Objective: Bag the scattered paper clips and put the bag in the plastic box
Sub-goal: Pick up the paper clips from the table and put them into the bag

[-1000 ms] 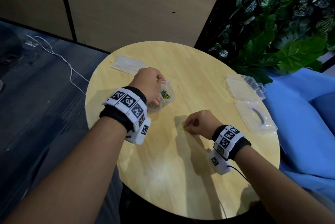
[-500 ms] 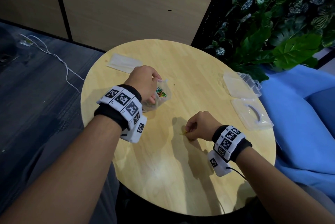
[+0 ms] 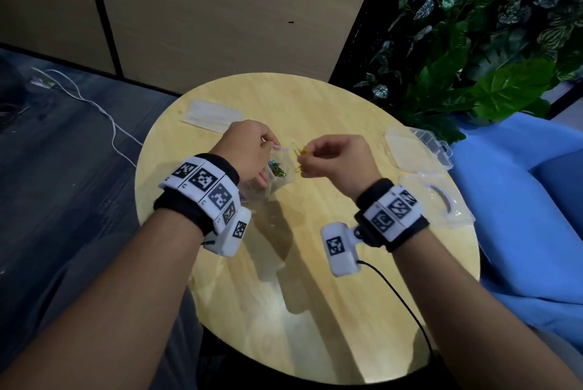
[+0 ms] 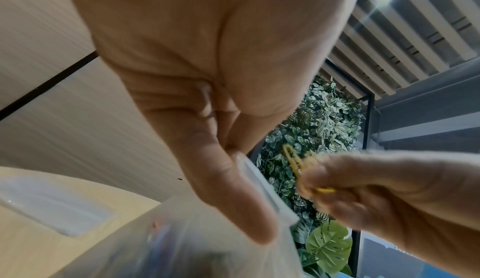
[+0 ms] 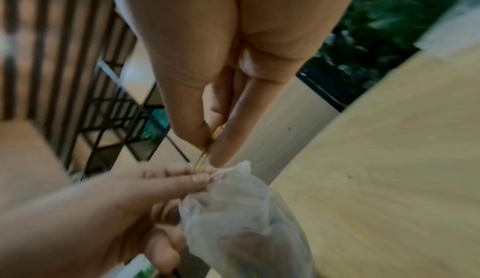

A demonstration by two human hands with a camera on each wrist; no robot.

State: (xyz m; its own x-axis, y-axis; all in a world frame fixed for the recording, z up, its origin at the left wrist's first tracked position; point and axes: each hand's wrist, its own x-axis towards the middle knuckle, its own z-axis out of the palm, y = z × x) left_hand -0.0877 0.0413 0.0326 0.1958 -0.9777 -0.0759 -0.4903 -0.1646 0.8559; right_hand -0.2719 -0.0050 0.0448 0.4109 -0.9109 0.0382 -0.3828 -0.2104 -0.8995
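My left hand holds a small clear plastic bag above the round wooden table, pinching its mouth between thumb and fingers. Several coloured paper clips lie inside the bag. My right hand pinches yellow paper clips right at the bag's mouth. The clear plastic box lies open at the table's right edge, its lid part nearer me.
A flat clear packet lies at the table's far left. Green plants stand behind the table on the right, a blue seat beside it. A white cable runs over the dark floor at left.
My right hand lifted yellow clips off the table and carried them up and left to the bag's mouth. The left hand kept hold of the bag.
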